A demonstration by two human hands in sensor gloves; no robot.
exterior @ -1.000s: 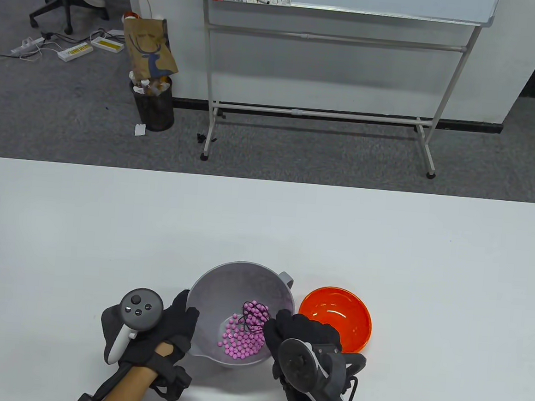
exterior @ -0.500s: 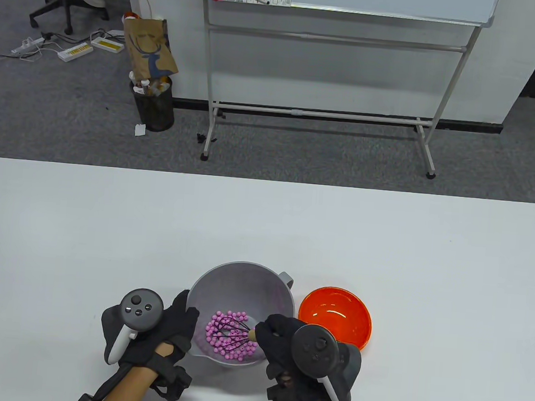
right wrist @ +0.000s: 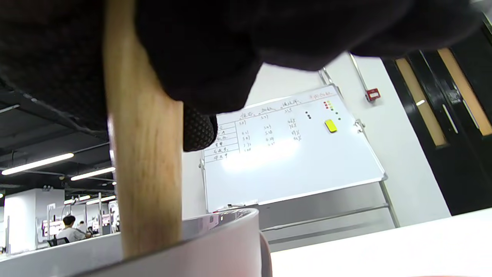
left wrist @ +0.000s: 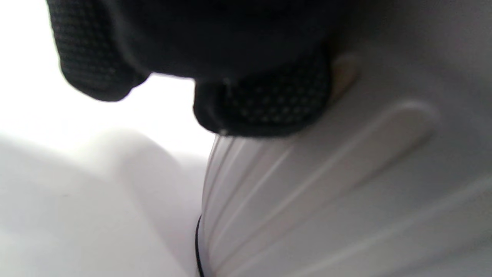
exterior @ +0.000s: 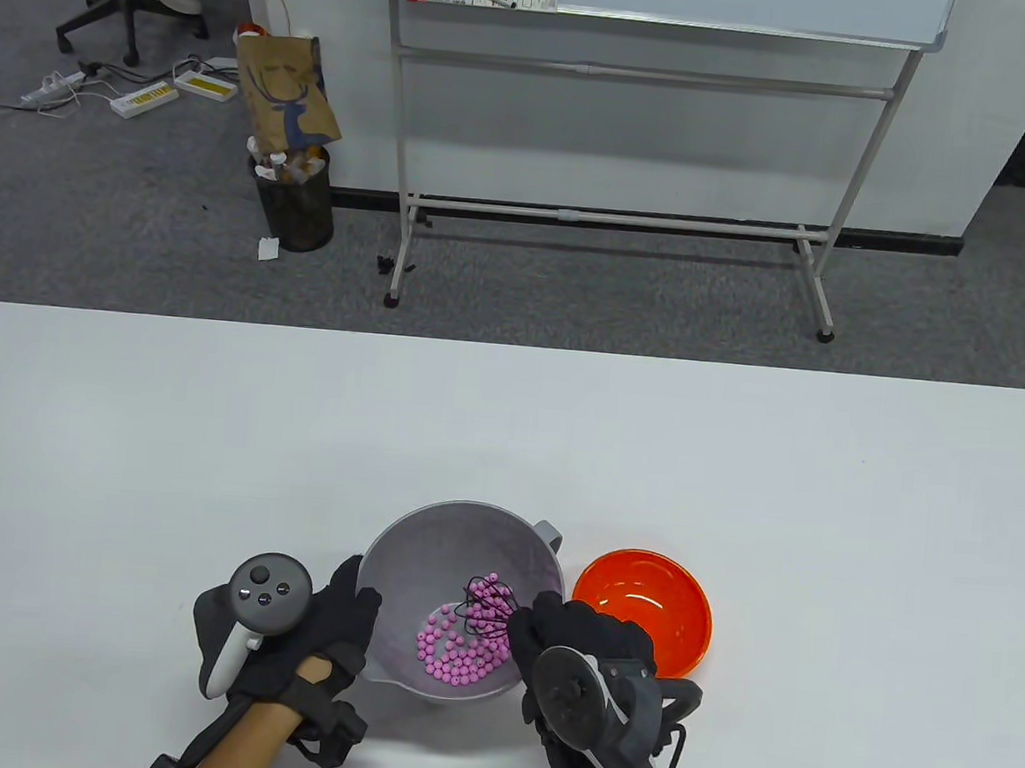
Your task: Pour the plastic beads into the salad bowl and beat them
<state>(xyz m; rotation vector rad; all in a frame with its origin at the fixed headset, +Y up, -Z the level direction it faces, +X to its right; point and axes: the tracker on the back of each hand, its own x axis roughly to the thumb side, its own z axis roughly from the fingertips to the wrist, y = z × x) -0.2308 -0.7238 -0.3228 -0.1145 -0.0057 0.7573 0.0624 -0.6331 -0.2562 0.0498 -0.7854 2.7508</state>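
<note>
The grey salad bowl (exterior: 447,538) stands near the table's front edge, holding several pink plastic beads (exterior: 454,650). A black wire whisk (exterior: 486,608) with a wooden handle (right wrist: 146,173) dips into the bowl's right side among the beads. My right hand (exterior: 576,642) grips that handle, fingers curled round it. My left hand (exterior: 343,619) holds the bowl's left wall, its fingers (left wrist: 265,104) lying on the ribbed outside (left wrist: 346,192). An orange bowl (exterior: 675,623) with nothing in it sits just right of the grey bowl.
The white table (exterior: 508,437) stretches wide behind and to both sides of the bowls. Beyond its far edge are a whiteboard stand (exterior: 614,219), a bin (exterior: 295,198) and a paper bag (exterior: 287,96) on the floor.
The whisk has swung from the bowl's near left back to its right side, and my right wrist rolled over. The beads spread out again. The left hand stayed still.
</note>
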